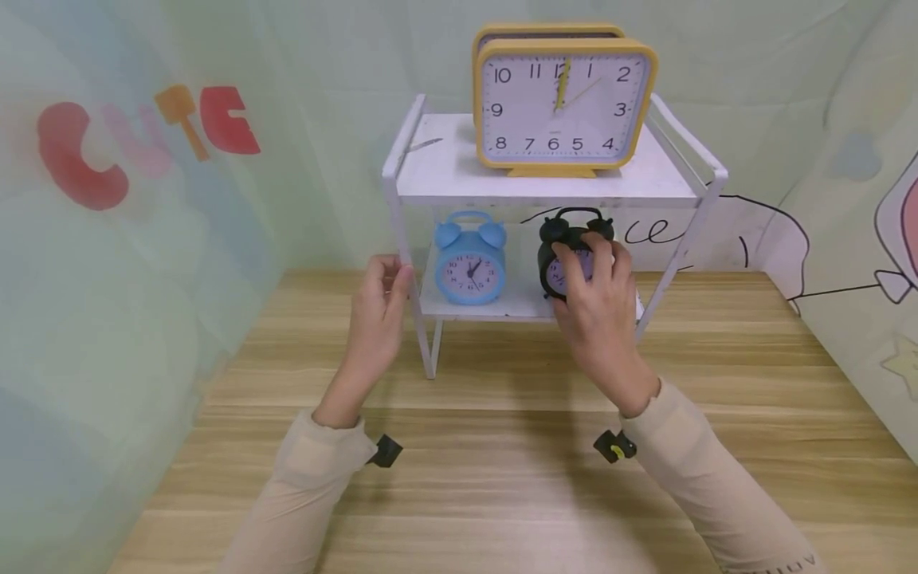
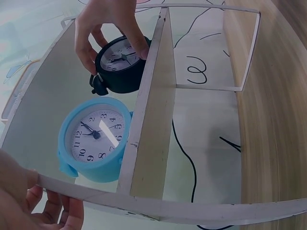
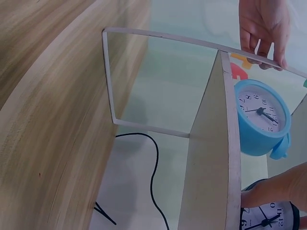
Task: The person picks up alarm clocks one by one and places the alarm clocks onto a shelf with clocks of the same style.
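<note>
My right hand [image 1: 598,311] grips a black twin-bell alarm clock [image 1: 558,277] on the lower board of a white two-tier rack [image 1: 437,179]. Its fingers spread over the clock's front and partly hide the dial. In the left wrist view the black clock [image 2: 120,79] sits between thumb and fingers, close to the board's front edge. My left hand [image 1: 373,315] holds the rack's left front post [image 1: 412,299] between thumb and curled fingers. Just right of that post stands a light blue twin-bell alarm clock [image 1: 469,267], upright and facing me, untouched by either hand.
A yellow rectangular clock [image 1: 559,104] stands on the rack's top board, with another yellow frame edge showing behind it. Raised side rails [image 1: 688,135] flank that board. The rack stands on a wood-grain table [image 1: 488,478] before a printed backdrop [image 1: 344,159].
</note>
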`<state>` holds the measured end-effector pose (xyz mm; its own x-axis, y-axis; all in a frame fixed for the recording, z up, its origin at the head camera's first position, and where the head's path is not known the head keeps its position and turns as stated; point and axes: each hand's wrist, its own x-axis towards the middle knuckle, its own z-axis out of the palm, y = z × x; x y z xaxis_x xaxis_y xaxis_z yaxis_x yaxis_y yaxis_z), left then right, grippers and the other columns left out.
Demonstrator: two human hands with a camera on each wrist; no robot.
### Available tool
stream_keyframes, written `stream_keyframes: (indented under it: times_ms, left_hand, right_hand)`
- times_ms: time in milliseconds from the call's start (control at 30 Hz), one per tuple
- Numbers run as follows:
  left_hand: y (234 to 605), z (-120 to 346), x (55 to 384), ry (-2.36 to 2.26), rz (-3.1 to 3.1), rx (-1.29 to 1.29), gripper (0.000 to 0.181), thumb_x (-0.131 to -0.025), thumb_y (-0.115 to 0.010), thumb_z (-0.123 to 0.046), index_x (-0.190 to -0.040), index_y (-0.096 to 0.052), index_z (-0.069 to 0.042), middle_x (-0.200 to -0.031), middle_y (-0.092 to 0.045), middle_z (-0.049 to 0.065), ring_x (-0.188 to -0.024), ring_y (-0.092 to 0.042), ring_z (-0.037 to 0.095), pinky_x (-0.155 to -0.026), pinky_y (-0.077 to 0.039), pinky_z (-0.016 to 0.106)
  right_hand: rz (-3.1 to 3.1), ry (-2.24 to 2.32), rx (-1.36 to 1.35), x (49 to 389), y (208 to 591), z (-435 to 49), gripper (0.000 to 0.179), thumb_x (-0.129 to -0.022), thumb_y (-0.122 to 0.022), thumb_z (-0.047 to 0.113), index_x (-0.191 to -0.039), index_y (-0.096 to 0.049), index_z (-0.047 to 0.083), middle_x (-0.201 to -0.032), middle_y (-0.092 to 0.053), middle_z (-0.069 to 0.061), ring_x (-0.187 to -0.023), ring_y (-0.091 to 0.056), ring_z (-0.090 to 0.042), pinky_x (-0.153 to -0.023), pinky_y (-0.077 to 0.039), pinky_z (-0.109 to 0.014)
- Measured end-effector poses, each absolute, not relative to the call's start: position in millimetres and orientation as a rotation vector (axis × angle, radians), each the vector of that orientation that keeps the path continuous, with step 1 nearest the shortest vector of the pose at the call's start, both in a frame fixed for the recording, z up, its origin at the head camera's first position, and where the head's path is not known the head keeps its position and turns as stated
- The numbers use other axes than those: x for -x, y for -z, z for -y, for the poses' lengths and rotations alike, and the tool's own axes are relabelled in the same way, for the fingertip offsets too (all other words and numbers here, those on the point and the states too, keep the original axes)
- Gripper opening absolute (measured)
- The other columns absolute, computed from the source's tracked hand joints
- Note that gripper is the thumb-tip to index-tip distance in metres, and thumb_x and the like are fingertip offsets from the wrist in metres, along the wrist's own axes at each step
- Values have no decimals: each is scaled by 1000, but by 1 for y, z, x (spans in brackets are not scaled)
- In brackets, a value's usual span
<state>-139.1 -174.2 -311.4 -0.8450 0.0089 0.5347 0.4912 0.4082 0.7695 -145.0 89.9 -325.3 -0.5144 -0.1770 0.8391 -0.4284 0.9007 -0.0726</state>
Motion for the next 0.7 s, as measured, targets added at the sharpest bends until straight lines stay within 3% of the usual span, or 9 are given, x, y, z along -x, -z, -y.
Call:
stream_keyframes:
  times_ms: [467, 700]
  left_hand:
    - [312, 175, 139, 1459, 2204, 435, 29, -109, -43, -19, -117, -49, 8, -111, -58, 29, -103, -60, 35, -90, -53, 46]
    - [314, 175, 140, 1482, 2176, 451, 29, -108, -45, -18, -117, -50, 9, -111, -58, 29, -104, -60, 38, -91, -54, 45]
  right_hand:
    - [2097, -329, -440, 144, 329, -93, 66, -66, -87, -6, -126, -61, 5, -131, -48, -28, -117, -45, -52, -76, -52, -60]
    - [2082, -285, -460, 140, 329, -96, 65, -70, -87, 3, -128, -58, 6, -132, -45, -29, -116, -45, -50, -80, -51, -61]
